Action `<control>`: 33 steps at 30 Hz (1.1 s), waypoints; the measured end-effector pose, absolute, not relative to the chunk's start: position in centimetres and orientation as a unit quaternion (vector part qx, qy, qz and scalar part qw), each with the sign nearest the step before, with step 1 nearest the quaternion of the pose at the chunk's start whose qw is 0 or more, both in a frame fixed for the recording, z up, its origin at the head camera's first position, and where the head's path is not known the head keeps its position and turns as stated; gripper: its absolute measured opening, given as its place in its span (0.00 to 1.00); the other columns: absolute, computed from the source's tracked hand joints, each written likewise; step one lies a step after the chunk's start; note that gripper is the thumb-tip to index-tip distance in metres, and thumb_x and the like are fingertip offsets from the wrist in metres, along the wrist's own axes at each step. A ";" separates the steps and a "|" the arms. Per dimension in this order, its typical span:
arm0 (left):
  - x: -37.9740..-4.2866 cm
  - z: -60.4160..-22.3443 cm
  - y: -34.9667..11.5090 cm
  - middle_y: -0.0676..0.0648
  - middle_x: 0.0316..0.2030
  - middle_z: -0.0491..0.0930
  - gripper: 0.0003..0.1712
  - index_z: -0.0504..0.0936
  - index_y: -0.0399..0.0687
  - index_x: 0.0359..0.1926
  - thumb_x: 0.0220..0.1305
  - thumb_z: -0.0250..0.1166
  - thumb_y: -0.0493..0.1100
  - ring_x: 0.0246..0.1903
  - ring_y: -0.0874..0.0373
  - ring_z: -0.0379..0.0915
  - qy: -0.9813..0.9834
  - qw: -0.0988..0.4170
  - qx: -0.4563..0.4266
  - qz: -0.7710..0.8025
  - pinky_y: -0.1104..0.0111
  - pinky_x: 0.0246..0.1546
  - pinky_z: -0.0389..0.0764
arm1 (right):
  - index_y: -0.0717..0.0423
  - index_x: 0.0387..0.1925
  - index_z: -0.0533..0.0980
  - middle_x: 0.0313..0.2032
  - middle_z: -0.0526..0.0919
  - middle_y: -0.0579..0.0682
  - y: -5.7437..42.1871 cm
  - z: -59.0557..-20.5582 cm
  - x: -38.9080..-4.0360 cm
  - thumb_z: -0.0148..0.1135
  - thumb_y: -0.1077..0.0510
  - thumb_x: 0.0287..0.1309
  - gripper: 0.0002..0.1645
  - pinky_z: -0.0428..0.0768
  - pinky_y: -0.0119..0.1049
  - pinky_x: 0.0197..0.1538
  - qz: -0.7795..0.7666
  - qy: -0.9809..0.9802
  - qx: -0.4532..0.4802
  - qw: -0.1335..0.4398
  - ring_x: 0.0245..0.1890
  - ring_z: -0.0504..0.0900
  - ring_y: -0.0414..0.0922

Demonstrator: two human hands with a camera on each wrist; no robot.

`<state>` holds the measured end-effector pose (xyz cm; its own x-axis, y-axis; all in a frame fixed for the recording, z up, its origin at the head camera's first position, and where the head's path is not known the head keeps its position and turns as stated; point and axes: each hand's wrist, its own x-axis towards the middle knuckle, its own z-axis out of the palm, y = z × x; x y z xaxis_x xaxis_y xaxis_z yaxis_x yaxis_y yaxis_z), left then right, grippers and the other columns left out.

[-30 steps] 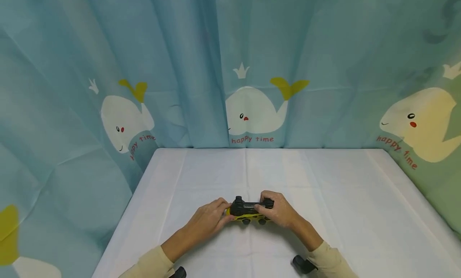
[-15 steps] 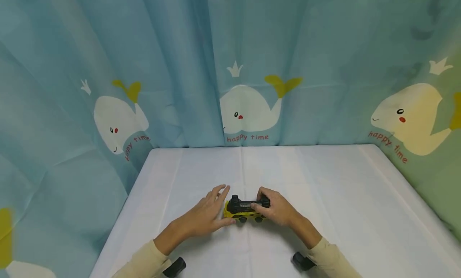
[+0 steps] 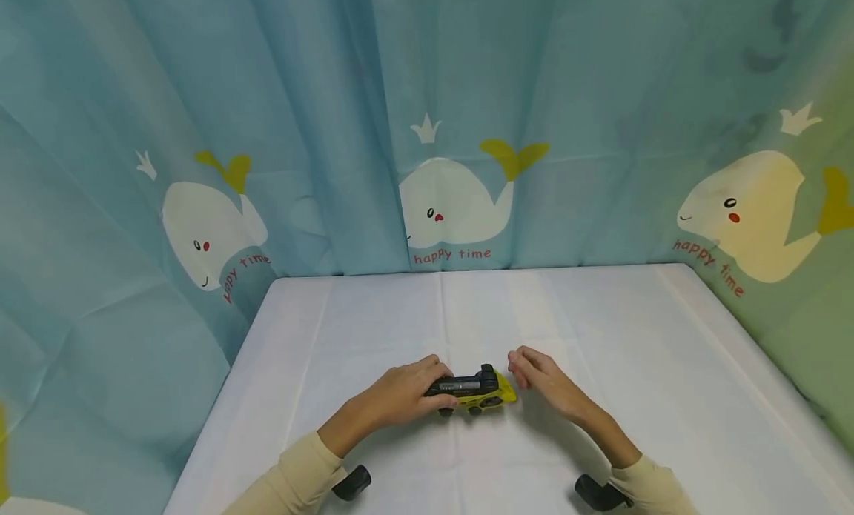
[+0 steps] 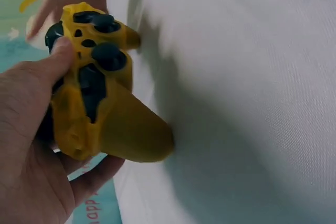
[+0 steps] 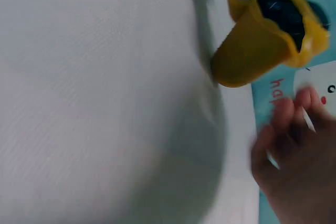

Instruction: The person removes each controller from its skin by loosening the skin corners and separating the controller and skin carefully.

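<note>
A black game controller (image 3: 470, 385) wears a yellow rubbery sleeve, its handles pointing down at the white cloth. My left hand (image 3: 407, 390) grips it at its left end, thumb over the front edge and fingers behind. In the left wrist view the yellow sleeve (image 4: 126, 124) wraps the handles, with the black thumbsticks (image 4: 108, 56) poking through cut-outs. Just beyond the controller's right end, apart from it, is my right hand (image 3: 543, 378), its fingers loosely bent around nothing. The right wrist view shows these fingers (image 5: 283, 111) blurred beside the sleeved handle.
A white cloth (image 3: 373, 315) covers the table. Behind it and along both sides hang blue-green curtains (image 3: 320, 130) printed with white whales. A black cylindrical piece sticks out at each wrist, below the beige sleeves (image 3: 293, 470).
The right hand has let go of the controller and drawn away to the right. The left hand, spread half a second ago, now grips the left end. The controller's yellow right end shows.
</note>
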<state>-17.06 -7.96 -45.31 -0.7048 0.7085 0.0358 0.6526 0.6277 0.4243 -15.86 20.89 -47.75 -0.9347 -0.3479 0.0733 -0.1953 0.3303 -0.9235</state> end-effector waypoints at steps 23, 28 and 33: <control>-16.9 -45.7 -8.3 0.60 0.38 0.69 0.21 0.77 0.56 0.52 0.75 0.55 0.64 0.31 0.65 0.66 0.895 0.056 0.381 0.226 0.70 0.32 0.71 | 0.61 0.30 0.71 0.22 0.73 0.47 23.0 -48.3 -15.3 0.47 0.53 0.80 0.20 0.70 0.35 0.32 -0.491 0.816 -0.245 0.183 0.24 0.69 0.38; -17.1 -45.6 -8.1 0.60 0.38 0.69 0.20 0.77 0.56 0.51 0.75 0.55 0.64 0.31 0.65 0.66 0.897 0.053 0.377 0.226 0.70 0.31 0.71 | 0.61 0.28 0.71 0.20 0.71 0.46 22.9 -48.1 -14.9 0.50 0.50 0.79 0.23 0.70 0.35 0.31 -0.487 0.835 -0.200 0.159 0.22 0.68 0.40; -16.8 -45.8 -8.0 0.61 0.38 0.69 0.20 0.77 0.56 0.51 0.74 0.56 0.64 0.32 0.66 0.67 0.897 0.077 0.362 0.241 0.70 0.32 0.72 | 0.48 0.30 0.79 0.22 0.73 0.41 21.3 -48.3 -13.0 0.68 0.54 0.67 0.08 0.70 0.34 0.29 -0.489 0.860 -0.145 -0.024 0.23 0.69 0.39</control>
